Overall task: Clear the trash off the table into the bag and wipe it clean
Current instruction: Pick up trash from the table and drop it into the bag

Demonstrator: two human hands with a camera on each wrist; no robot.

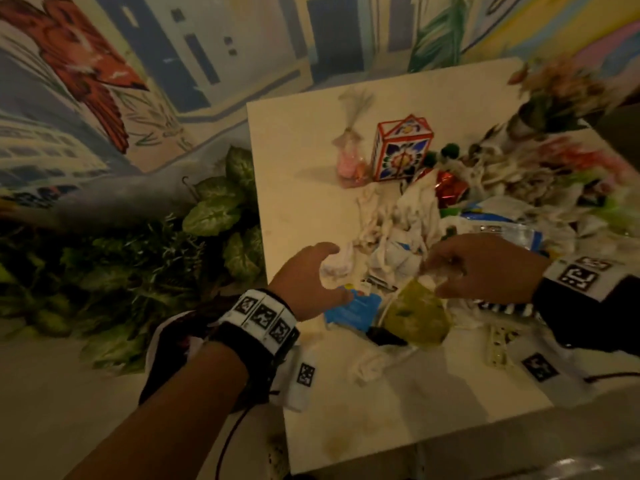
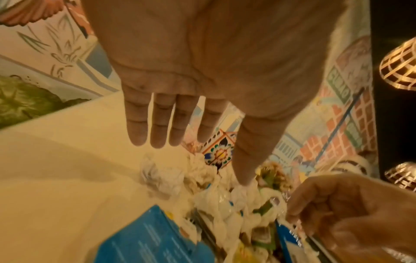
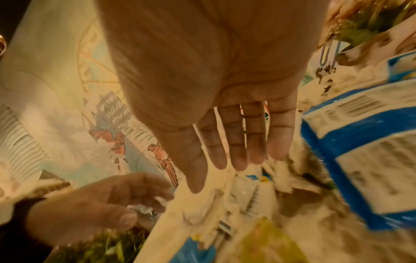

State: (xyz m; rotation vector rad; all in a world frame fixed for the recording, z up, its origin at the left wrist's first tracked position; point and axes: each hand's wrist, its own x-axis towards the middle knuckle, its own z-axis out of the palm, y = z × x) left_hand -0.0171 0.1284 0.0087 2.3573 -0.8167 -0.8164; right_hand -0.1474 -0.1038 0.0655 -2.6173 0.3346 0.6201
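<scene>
Crumpled tissues (image 1: 398,220) and wrappers are heaped on the cream table (image 1: 304,140). My left hand (image 1: 337,271) is spread open round one small crumpled tissue (image 1: 336,265) at the near edge of the heap. The left wrist view shows that hand's fingers (image 2: 157,135) straight above the tissue (image 2: 157,176). My right hand (image 1: 436,277) pinches the clear plastic top of a yellow-green packet (image 1: 415,317), which hangs just above the table. A blue packet (image 1: 353,311) lies between the hands. A blue-and-white carton (image 3: 360,142) lies right of my right hand (image 3: 209,176).
At the back stand a patterned tile box (image 1: 401,147), a pink vase (image 1: 349,157) and flowers (image 1: 561,88). Leafy plants (image 1: 221,209) crowd the table's left edge. A loose tissue (image 1: 370,365) and a blister strip (image 1: 498,348) lie near the front.
</scene>
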